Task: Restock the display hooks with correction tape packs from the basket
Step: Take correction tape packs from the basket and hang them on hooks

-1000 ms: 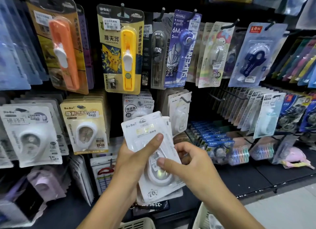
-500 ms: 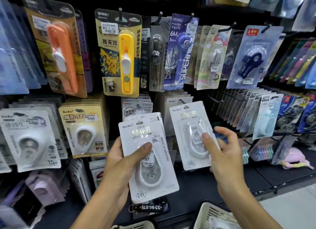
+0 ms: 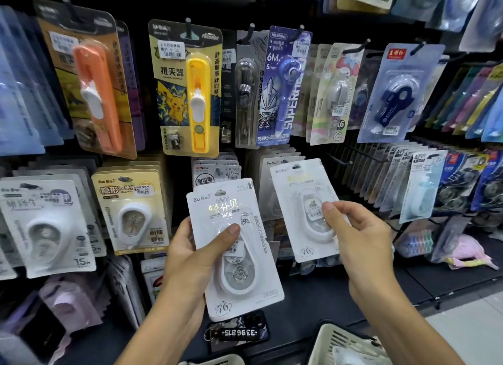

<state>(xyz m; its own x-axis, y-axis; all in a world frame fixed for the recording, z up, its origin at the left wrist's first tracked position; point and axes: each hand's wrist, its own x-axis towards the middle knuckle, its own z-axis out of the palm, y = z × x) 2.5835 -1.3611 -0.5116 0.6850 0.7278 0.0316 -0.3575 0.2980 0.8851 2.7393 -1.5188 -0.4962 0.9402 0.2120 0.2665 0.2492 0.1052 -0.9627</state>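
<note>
Raised slightly, right hand pinches one pack; left hand grips stack.

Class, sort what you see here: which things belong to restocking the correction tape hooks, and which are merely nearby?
Part of the job:
left hand gripping white tape packs
right hand pinching a single white pack
basket below

Just nearby:
yellow clip pusher pack
orange clip pusher pack
number-plate keyring
navy tape pack

Hook wall: hung blister packs; shelf w/ pink item.
</note>
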